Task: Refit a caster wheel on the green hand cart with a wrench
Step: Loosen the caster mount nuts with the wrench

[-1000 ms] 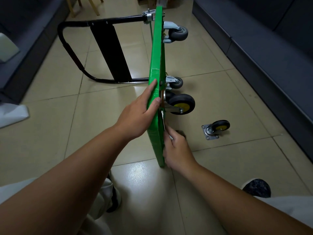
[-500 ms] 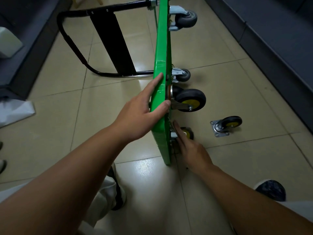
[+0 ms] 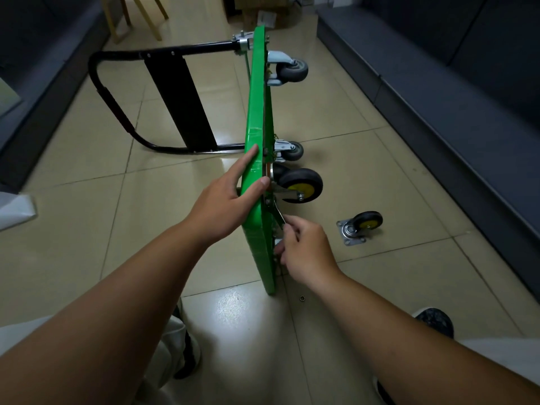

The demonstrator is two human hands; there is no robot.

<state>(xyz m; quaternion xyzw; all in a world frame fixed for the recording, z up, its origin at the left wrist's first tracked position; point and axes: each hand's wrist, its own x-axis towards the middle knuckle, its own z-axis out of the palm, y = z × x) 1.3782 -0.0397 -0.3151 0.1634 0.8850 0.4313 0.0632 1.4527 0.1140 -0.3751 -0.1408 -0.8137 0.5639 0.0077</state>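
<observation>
The person crouches over a tiled floor (image 3: 87,229), knees in pale trousers, a dark shoe (image 3: 435,320) planted on the right. Just ahead of the feet lies a tiny metal ring (image 3: 302,298), nut or washer I can't tell. It is close by the near corner of the green hand cart (image 3: 258,127).

The cart stands on its long side edge, deck upright, underside facing right. The right hand (image 3: 305,251) is up against that underside towards the near end, its fingers curled round the handle of a silver wrench (image 3: 277,214). The wrench slants up and away, its head against the deck just below a black caster with a yellow hub (image 3: 301,185) mounted there. The left hand (image 3: 230,194) is laid over the deck's upper rim beside that caster. Its forefinger is stretched straight along the green edge and its thumb pressed flat on the rim, not clenched.

Out on the floor to the right, well apart from the cart, a loose caster wheel (image 3: 362,228) lies with its square mounting plate turned towards the person.

Further along the deck sits a small grey caster (image 3: 292,150), and at the far end a larger grey caster (image 3: 290,70). The black handle (image 3: 117,118) juts left from that far end, its lower bar down on the tiles.

Dark sofas (image 3: 438,112) run along both side edges of the floor. At the far edge I can make out wooden chair legs (image 3: 146,16) and a cardboard box (image 3: 263,13).
</observation>
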